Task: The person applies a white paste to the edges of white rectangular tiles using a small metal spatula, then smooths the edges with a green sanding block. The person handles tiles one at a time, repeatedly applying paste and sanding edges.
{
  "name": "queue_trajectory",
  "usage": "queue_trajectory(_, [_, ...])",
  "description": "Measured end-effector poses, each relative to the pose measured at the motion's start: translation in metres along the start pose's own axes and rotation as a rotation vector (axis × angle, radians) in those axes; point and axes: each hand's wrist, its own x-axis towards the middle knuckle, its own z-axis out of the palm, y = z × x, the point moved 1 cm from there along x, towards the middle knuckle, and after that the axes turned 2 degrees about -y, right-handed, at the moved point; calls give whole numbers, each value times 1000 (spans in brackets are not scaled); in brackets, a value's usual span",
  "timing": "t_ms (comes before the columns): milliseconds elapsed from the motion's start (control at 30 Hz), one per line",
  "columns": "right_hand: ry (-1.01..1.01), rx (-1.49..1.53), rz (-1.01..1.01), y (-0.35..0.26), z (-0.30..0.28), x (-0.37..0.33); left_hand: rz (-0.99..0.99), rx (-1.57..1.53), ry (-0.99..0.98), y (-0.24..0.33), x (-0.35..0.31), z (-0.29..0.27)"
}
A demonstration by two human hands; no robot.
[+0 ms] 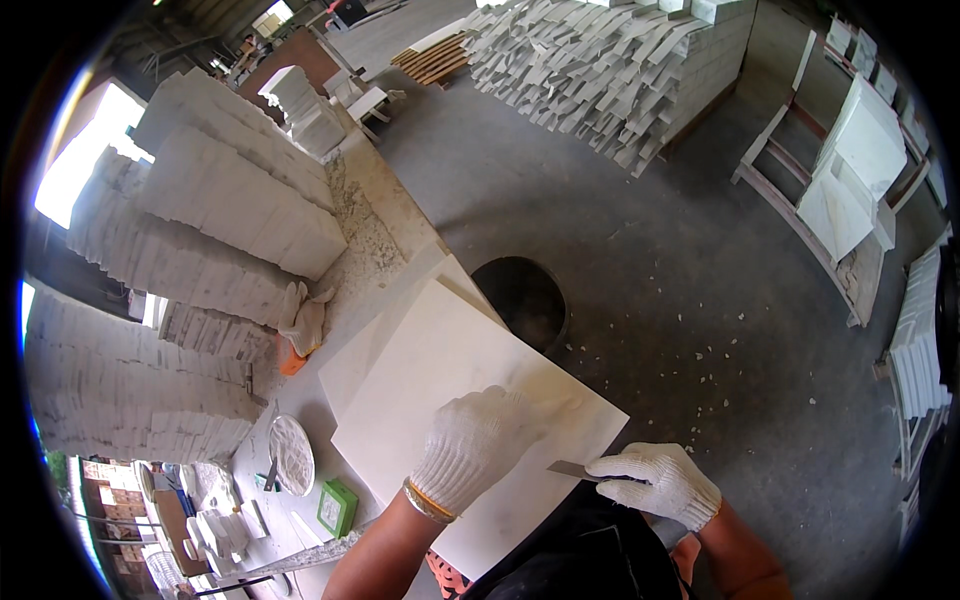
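My left hand (478, 445), in a white knitted glove, is over the upper face of a flat white stone slab (400, 400). Its fingers are blurred against the pale surface, so I cannot make out their shape or anything under them. To the right, just past the slab's near edge, my gloved right hand (660, 483) is closed round a putty knife (572, 469). The metal blade points left toward the slab. Beneath this slab another pale slab (347, 368) shows along the left side.
A round dish of white paste (291, 455) and a green box (337, 508) sit on the bench at left. Behind them rise stacked stone slabs (230, 200), with loose gloves (303, 318) beside. A black bucket (520, 303) stands beyond the slab; chips litter the floor.
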Motion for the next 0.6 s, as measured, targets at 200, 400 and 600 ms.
queue_trajectory(200, [1,33,27,-1,0,0,-29,2,-38,3,1,-4])
queue_trajectory(400, [14,56,18,2,2,-1,87,-56,147,1,-5,-6])
queue_trajectory(600, [-13,35,-4,0,-2,1,106,-543,254,-17,-18,5])
